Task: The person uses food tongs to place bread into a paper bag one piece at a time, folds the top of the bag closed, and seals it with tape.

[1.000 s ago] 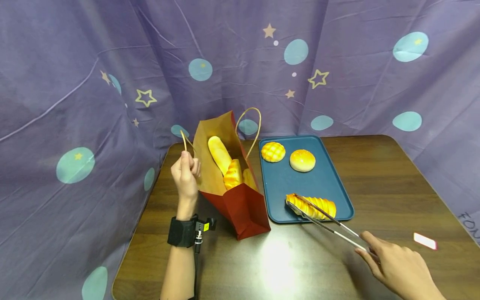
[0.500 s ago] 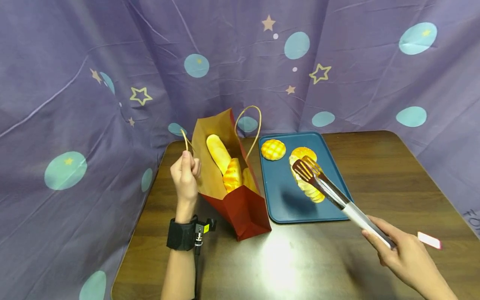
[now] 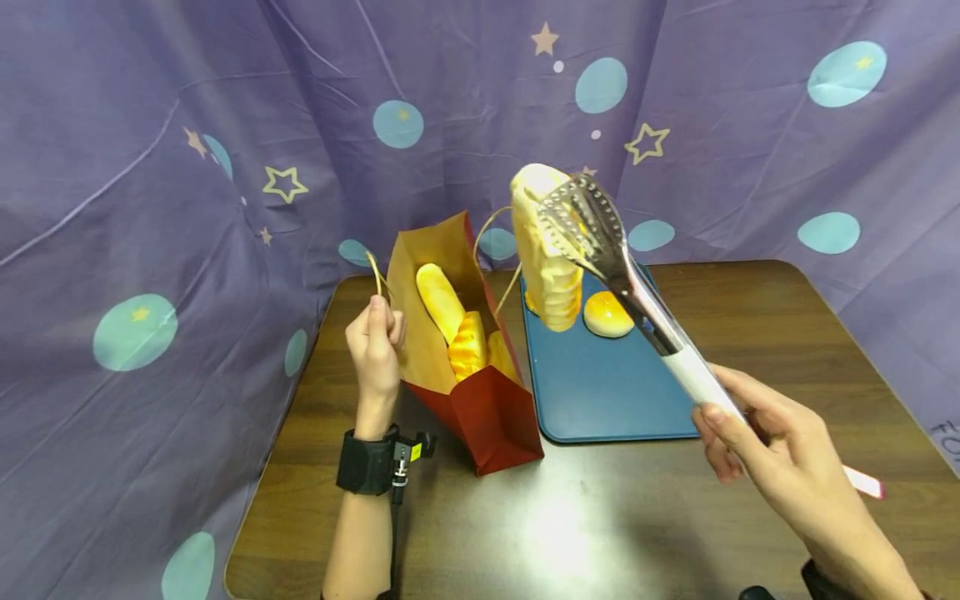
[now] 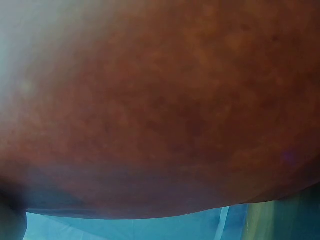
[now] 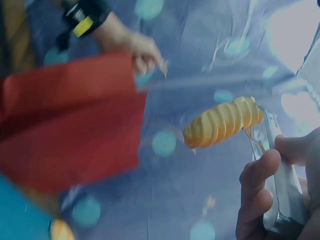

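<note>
My left hand (image 3: 375,354) pinches one cord handle (image 3: 374,271) of a red paper bag (image 3: 480,425), whose mouth is spread wide. Inside the bag lie a long bread roll (image 3: 440,302), a ridged bread (image 3: 468,347) and part of another bread. My right hand (image 3: 772,442) grips metal tongs (image 3: 645,304) by their pale handles. Raised in the tong tips is a spiral-ridged bread (image 3: 551,258), hanging lengthwise above the tray's left side; the right wrist view shows the same bread (image 5: 222,122) held at one end. In the left wrist view the bag's red-brown side (image 4: 165,100) fills most of the picture.
The blue tray (image 3: 611,408) right of the bag bears a round bun (image 3: 608,315) and a bread mostly hidden behind the raised one. A small white tag-like piece (image 3: 864,482) lies at the right of the wooden table (image 3: 600,517). A patterned curtain (image 3: 465,83) hangs behind.
The right hand has lifted the ridged bread off the tray's front with the tongs and carried it up and left, towards the bag. The left hand keeps its hold on the handle.
</note>
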`<control>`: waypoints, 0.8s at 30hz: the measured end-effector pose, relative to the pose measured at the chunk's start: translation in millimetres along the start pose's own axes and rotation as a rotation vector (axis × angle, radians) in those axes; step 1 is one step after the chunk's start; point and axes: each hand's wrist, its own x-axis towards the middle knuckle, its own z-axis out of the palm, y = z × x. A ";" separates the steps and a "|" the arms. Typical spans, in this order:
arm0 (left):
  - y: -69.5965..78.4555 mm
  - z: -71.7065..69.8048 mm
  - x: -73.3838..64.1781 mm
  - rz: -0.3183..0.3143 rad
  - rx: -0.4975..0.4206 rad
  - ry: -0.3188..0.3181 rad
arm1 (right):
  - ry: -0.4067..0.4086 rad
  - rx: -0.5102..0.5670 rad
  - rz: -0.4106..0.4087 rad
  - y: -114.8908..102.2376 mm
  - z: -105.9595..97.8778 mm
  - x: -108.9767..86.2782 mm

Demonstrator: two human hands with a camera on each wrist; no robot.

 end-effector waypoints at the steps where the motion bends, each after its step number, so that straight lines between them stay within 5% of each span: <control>1: -0.7 0.4 0.1 0.000 0.008 -0.001 | -0.012 0.021 0.009 -0.7 6.8 7.1; 9: -9.4 8.0 -2.5 -0.012 0.015 0.001 | -0.107 -0.031 0.145 18.9 50.0 51.0; 24: -8.0 6.6 -2.5 -0.006 0.025 -0.007 | -0.172 -0.056 0.218 31.4 84.3 78.3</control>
